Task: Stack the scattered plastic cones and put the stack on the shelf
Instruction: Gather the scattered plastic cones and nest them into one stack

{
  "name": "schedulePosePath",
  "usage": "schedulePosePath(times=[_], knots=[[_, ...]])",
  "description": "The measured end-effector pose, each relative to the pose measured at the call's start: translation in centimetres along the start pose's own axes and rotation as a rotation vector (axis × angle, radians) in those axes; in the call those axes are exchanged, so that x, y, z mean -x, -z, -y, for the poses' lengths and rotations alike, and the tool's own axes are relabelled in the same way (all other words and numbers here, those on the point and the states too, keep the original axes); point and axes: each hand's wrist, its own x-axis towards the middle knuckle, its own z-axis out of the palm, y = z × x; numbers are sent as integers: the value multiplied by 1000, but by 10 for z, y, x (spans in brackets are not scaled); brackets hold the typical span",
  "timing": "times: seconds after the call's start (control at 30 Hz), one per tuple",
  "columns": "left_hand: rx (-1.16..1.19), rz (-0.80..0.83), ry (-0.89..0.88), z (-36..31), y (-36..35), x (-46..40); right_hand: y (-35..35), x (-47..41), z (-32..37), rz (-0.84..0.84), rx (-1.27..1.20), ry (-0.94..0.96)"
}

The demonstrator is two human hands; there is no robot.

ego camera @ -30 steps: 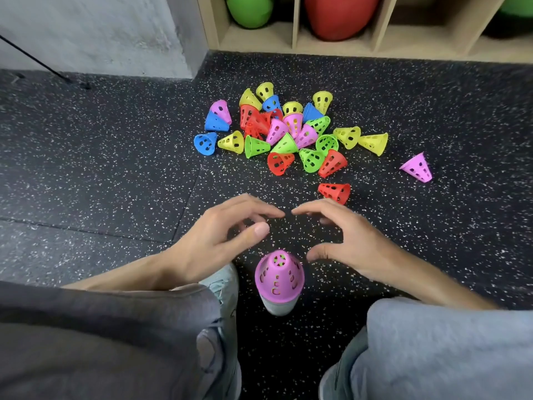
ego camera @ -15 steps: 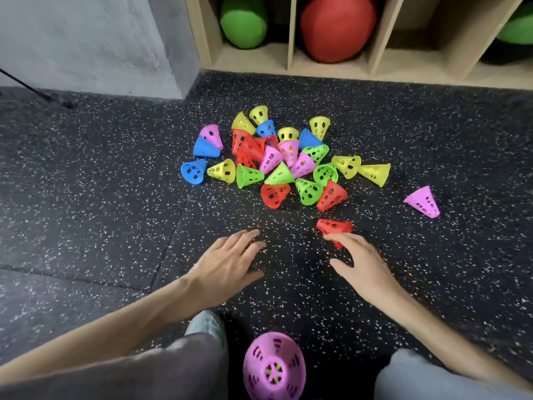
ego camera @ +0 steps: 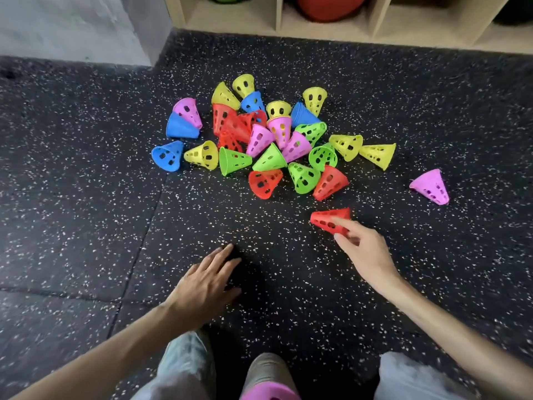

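Right fingers (ego camera: 341, 225): reaching forward and closing on a red cone (ego camera: 326, 220) that lies on its side by itself, index finger on top, thumb beneath its wide end, so I call it a pinch.
Right hand (ego camera: 364, 252): stretched out over the floor, arm coming in from the lower right.
Left fingers (ego camera: 222, 259): straight and close together, holding nothing.
Left hand (ego camera: 203, 287): low over the speckled black floor (ego camera: 86, 226); I cannot tell if it touches.
Cone pile (ego camera: 271, 140): red, yellow, green, blue and pink cones lie jumbled on the floor ahead of me, most tipped over, several touching or overlapping.
Stray pink cone (ego camera: 431, 186): on its side, well apart from the pile to the right.
Pink cone at bottom edge (ego camera: 269, 392): only its top shows, between my knees.
Shelf (ego camera: 375, 27): wooden cubbies along the top edge, beyond the pile, with a red ball (ego camera: 328, 7) in one compartment.
Wall (ego camera: 72, 24): grey, at upper left, beside the shelf.
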Motion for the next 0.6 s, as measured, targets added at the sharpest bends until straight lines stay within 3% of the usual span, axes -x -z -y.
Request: schedulePosePath(times=[0.13, 0.33, 0.47, 0.6], knots=[[215, 46, 59, -8, 14, -6, -2, 6, 12, 9, -29, 22], [673, -201, 8, -48, 56, -11, -16, 21, 42, 153, -152, 103], [821, -320, 14, -68, 65, -19, -30, 27, 55, 244, -240, 158], [850, -340, 80, -66, 65, -20, -38, 27, 59, 308, -272, 189]])
